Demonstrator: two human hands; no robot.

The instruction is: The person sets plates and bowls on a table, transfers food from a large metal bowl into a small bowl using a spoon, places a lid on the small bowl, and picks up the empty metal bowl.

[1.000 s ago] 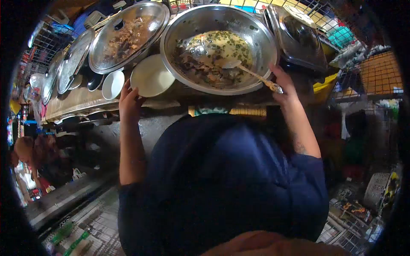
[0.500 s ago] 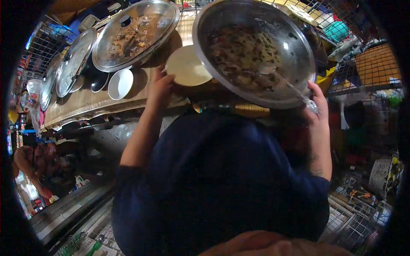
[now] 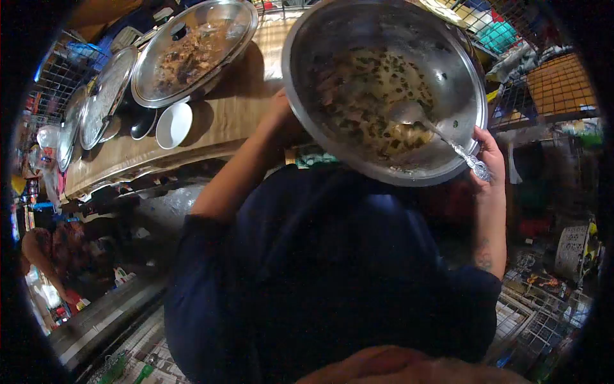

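Note:
A large metal bowl (image 3: 470,70) is tilted toward me, with broth and chopped dark green bits in its bottom. My right hand (image 3: 491,157) grips its right rim. A metal serving spoon (image 3: 441,133) with an ornate handle rests in the bowl, its handle end against my right fingers. My left hand (image 3: 279,115) is at the bowl's left side; its fingers are hidden behind the rim, so I cannot see what they hold. The pale yellow bowl is out of sight.
On the wooden table (image 3: 224,121) stand a small white bowl (image 3: 174,126), a black bowl (image 3: 144,125) and a glass-lidded pan of food (image 3: 192,61). More lidded pans (image 3: 105,96) are at the left. Wire racks (image 3: 550,89) stand right. A person (image 3: 54,256) is at the lower left.
The metal bowl has come nearer and lower, with the right hand on it. The left hand has moved right, from the pale yellow bowl's edge to behind the metal bowl. The yellow bowl has gone from view.

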